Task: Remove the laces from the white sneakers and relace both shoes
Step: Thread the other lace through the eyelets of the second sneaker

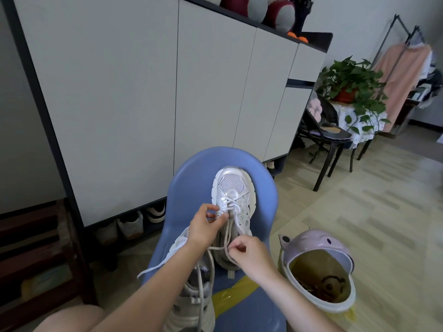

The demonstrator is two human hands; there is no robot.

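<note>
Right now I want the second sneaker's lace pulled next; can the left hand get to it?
Probably yes: the second sneaker lies right under the left hand, but that hand is pinching the lace first.

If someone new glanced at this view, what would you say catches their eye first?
Probably the white sneaker standing toe-away on the blue chair at centre, with the left hand pinching its lace near the eyelets and the right hand pinching it lower down. Next, the lilac bin on the floor to the right.

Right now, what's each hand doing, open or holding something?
Left hand: pinching the lace at the eyelets of the far sneaker.
Right hand: curled on the loose lace end above the sneaker's heel.
</note>
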